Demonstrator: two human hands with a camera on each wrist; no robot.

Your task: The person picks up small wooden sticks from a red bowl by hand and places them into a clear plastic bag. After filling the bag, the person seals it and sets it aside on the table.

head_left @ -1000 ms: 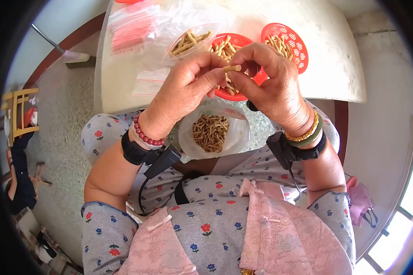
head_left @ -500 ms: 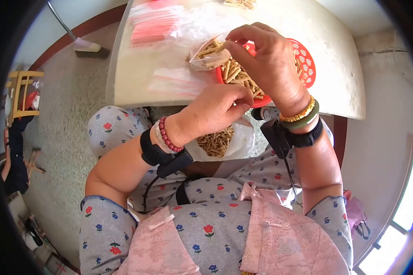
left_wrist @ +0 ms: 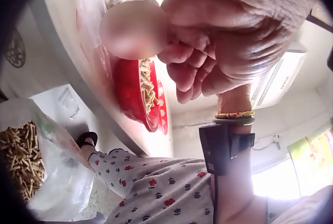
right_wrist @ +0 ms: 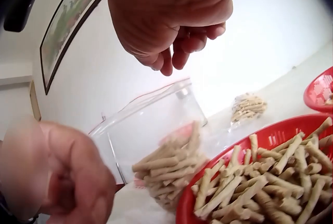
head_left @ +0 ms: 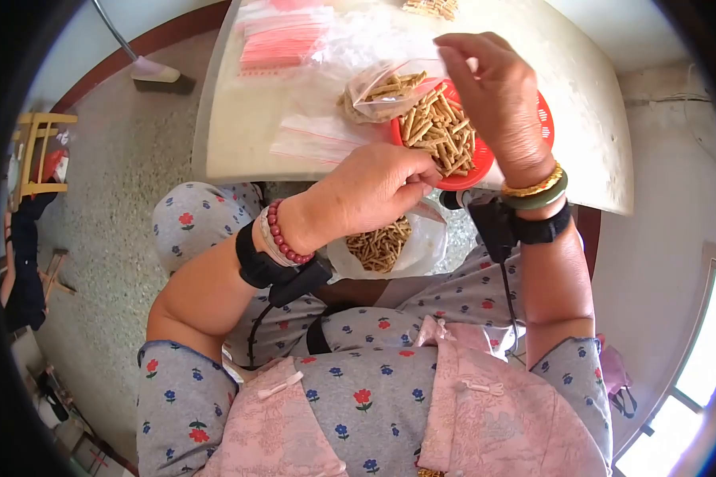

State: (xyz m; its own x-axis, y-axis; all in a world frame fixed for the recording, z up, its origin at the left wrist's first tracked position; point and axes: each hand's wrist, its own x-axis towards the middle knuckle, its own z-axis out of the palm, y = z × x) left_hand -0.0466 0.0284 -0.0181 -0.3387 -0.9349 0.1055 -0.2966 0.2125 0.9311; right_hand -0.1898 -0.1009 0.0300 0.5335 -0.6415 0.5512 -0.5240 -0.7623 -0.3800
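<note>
My left hand (head_left: 366,191), fingers curled, is beside the near edge of the red basket (head_left: 482,168); a blur in the left wrist view covers its fingertip area, so whether it holds anything cannot be told. My right hand (head_left: 497,103) is raised above the basket's far side, its fingers loosely bent and nothing seen between them. Short tan sticks (head_left: 445,131) fill the basket. Against its left side lies a clear zip bag (right_wrist: 151,117), its mouth apart, with sticks (right_wrist: 174,167) inside. In the right wrist view, my right hand (right_wrist: 174,16) hangs above this bag.
Pink-edged empty bags (head_left: 282,40) lie at the table's back left, more flat bags (head_left: 318,139) nearer. A packed bag of sticks (head_left: 431,8) lies at the back. A second red basket (right_wrist: 318,91) stands right. Below the table, a plastic sack (head_left: 428,246) holds sticks.
Both hands were together at a stick above the basket; they have since parted. My left hand has dropped toward the basket's near edge, and my right has risen, then moved right, away from the bag.
</note>
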